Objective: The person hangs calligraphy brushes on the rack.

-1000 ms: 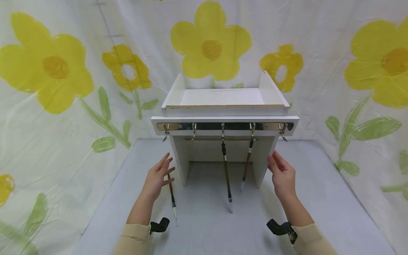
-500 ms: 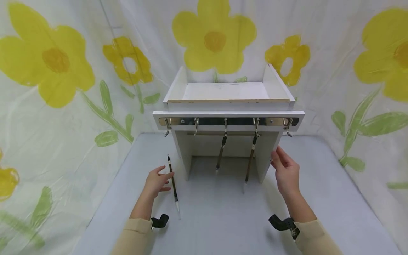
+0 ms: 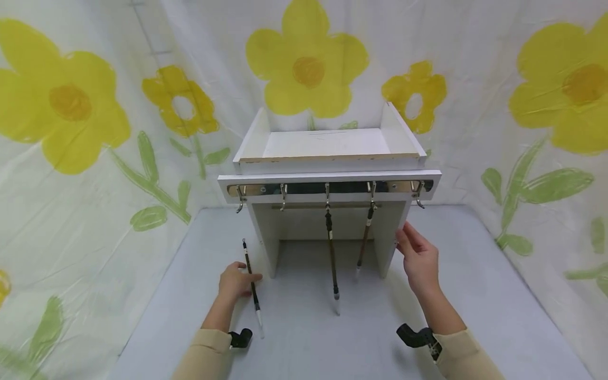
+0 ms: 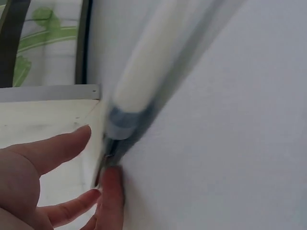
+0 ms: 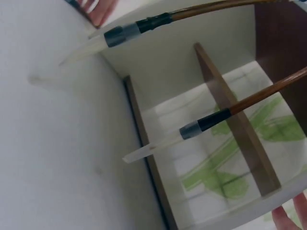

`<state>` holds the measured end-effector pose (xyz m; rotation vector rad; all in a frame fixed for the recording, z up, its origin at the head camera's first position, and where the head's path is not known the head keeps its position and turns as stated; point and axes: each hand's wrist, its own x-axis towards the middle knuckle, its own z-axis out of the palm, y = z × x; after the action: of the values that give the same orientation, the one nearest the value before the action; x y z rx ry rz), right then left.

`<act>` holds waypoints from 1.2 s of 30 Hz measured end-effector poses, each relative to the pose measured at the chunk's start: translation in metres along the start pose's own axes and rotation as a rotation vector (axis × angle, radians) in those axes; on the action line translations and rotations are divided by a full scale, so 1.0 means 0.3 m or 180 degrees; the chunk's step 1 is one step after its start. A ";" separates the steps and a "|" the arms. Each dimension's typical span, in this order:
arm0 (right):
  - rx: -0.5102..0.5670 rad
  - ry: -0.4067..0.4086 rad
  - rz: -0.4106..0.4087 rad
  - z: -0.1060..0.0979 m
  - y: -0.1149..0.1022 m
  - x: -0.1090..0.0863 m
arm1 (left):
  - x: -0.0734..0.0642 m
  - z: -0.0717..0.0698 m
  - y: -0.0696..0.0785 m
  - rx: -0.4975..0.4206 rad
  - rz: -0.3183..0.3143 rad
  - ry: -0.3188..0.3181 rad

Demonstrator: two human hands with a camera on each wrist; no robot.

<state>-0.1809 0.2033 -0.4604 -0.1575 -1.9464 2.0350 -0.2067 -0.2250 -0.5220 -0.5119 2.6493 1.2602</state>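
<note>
On the grey table at the left lies a calligraphy brush (image 3: pixel 254 290) with a dark handle, cord loop and pale tip. My left hand (image 3: pixel 234 281) reaches over its handle. In the left wrist view, fingers (image 4: pixel 112 196) meet the handle while the thumb (image 4: pixel 62 148) stands apart from it. My right hand (image 3: pixel 420 261) touches the outer side of the white rack (image 3: pixel 330 167) with fairly straight fingers, their tips beyond the panel in the right wrist view. From the rack's metal hooks hang a middle brush (image 3: pixel 332 253) and a right brush (image 3: pixel 365 237).
The rack's hook rail (image 3: pixel 304 188) juts out over the table, with other hooks carrying nothing. An upper tray (image 3: pixel 325 143) tops the rack. Behind stands a flower-print curtain (image 3: pixel 190 31). Bare grey tabletop (image 3: pixel 304 353) stretches in front.
My left hand has come down onto the lying brush. The middle hanging brush swung back, then forward again; the right one also swings. My right hand stays at the rack's side.
</note>
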 end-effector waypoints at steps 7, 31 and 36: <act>-0.0064 -0.0012 -0.0129 -0.004 -0.009 0.000 | 0.008 0.019 -0.008 0.0117 0.0138 0.0079; -0.0140 0.0022 0.0016 -0.002 -0.006 -0.014 | -0.006 -0.028 -0.038 -0.0529 -0.0154 -0.0160; -0.0122 -0.0002 -0.0002 0.000 -0.008 -0.015 | -0.008 -0.049 -0.045 -0.1009 -0.0132 -0.0334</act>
<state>-0.1764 0.2020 -0.4586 -0.1652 -1.9863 1.9983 -0.1995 -0.2437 -0.5216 -0.5239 2.3526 1.6558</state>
